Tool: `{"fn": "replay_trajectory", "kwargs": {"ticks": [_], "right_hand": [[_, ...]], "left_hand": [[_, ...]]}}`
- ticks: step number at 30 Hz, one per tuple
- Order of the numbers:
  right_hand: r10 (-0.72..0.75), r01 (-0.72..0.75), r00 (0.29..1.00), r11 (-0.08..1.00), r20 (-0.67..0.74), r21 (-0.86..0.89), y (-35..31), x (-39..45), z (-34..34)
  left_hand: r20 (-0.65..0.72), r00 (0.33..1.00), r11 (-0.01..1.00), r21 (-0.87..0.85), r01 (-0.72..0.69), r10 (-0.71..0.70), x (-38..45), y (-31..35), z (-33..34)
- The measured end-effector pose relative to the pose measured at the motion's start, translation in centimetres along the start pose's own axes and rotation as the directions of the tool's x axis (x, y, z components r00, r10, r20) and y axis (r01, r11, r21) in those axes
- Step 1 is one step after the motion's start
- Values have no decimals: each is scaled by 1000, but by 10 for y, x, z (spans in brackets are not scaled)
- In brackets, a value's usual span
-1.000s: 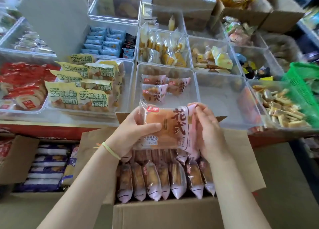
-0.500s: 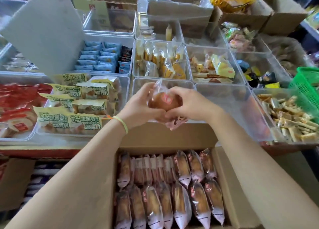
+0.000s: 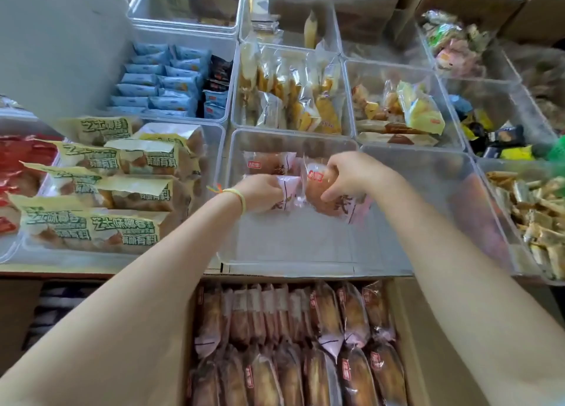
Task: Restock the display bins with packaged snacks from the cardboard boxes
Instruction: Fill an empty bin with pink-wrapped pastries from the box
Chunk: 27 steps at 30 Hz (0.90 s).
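Both hands reach over the near wall of a clear display bin [image 3: 293, 262]; nearer the person than the fingers the bin floor lies bare up to that wall, and beyond the fingers the far wall stands close behind the packs; to the right of the right hand's fingers another clear bin [image 3: 428, 210] has open floor.

The right hand [image 3: 351, 176] holds a bread pack [image 3: 324, 191] inside the display bin, fingers curled over its top and thumb against its near side, so the pack sits under and between them, tilted, its pink end pointing toward the person; the left hand [image 3: 260, 191], a yellow-green band [image 3: 240, 197] at its wrist, has its fingers curled onto a second bread pack [image 3: 286, 191] just left of the first; how tightly they grip it I cannot tell; the 2 packs touch or nearly touch between the hands; a third pack [image 3: 269, 162] lies flat just beyond the left fingers, by the far wall.

Left of the left fingers, a bin holds yellow-labelled bread packs [image 3: 122, 197]; beyond the fingers, bins hold blue packets [image 3: 159, 84] and clear-wrapped yellow pastries [image 3: 293, 100]; far right, a bin of small stick snacks [image 3: 532, 210].

Below the forearms, an open cardboard box [image 3: 406, 329] holds 2 rows of the same bread packs standing on edge, tightly packed.
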State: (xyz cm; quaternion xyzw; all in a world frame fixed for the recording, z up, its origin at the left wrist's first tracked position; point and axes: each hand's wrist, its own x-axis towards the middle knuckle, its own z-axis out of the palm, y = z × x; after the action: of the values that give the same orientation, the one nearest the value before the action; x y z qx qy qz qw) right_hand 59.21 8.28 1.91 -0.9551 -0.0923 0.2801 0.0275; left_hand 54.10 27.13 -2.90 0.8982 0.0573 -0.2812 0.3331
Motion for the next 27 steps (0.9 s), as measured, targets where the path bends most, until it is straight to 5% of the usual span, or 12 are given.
{"fn": "replay_trajectory", "kwargs": {"ticks": [5, 10, 17, 23, 27], "right_hand": [[162, -145, 984, 968, 68, -207, -5, 32, 36], [81, -82, 997, 986, -17, -143, -8, 62, 62], [1, -67, 986, 918, -166, -391, -5, 74, 91], [-27, 8, 997, 966, -72, -258, 2, 58, 90], [9, -26, 989, 994, -149, -110, 3, 39, 85]], "left_hand": [[107, 994, 989, 149, 22, -38, 31, -5, 31], [89, 992, 977, 202, 69, -88, 41, -17, 40], [79, 995, 982, 184, 44, -59, 37, -24, 48], [-15, 1000, 992, 121, 24, -22, 24, -26, 42], [23, 1000, 986, 169, -2, -2, 13, -24, 42]]}}
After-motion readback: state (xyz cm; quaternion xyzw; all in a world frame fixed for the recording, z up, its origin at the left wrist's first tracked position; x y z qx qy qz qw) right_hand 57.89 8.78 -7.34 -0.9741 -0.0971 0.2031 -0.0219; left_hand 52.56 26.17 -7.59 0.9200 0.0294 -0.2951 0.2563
